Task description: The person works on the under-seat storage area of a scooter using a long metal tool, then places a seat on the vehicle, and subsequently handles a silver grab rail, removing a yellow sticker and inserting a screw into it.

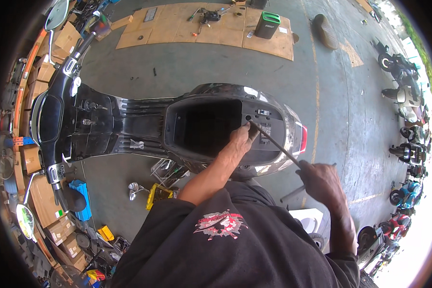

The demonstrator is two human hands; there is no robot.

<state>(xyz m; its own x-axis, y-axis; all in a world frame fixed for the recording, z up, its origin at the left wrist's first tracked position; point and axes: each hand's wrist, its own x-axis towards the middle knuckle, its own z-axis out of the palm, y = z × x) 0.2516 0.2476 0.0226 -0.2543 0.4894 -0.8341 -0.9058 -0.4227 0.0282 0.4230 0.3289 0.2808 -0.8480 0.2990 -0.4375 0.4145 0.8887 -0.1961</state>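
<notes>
A dark scooter (146,106) stands crosswise before me with its seat off, its handlebar at the left and red tail light (303,139) at the right. My right hand (323,183) is closed round the crossbar of a long T-handle wrench (279,147). The shaft slants up and left to the panel behind the open storage compartment (172,126). My left hand (238,141) is closed with its fingertips at the wrench's far end, beside a round dark hole (248,118). Whether the tip sits on a fastener is hidden. A small metal latch (263,112) lies just beyond.
Flattened cardboard (177,30) across the floor holds loose parts and a black bin (267,26) with a green rim. A scooter seat (325,31) lies at the far right. Shelved boxes (45,199) line the left; parked scooters (402,72) line the right. A yellow container (159,194) stands near me.
</notes>
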